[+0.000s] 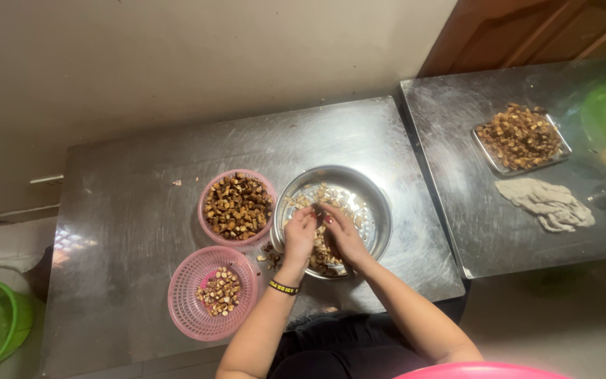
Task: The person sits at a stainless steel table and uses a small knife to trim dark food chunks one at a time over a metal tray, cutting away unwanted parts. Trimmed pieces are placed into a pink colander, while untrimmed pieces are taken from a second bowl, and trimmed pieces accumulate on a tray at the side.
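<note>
Your left hand [299, 234] and right hand [342, 235] meet inside the steel bowl [380, 203], fingers curled pinching brown pieces [325, 258]; pink baskets [236, 205] sit left of the bowl.

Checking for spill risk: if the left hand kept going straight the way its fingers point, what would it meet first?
The left hand points up-right over the round steel bowl. It would likely meet the chopped brown pieces inside first, then the bowl's far wall; depth is unclear.
</note>
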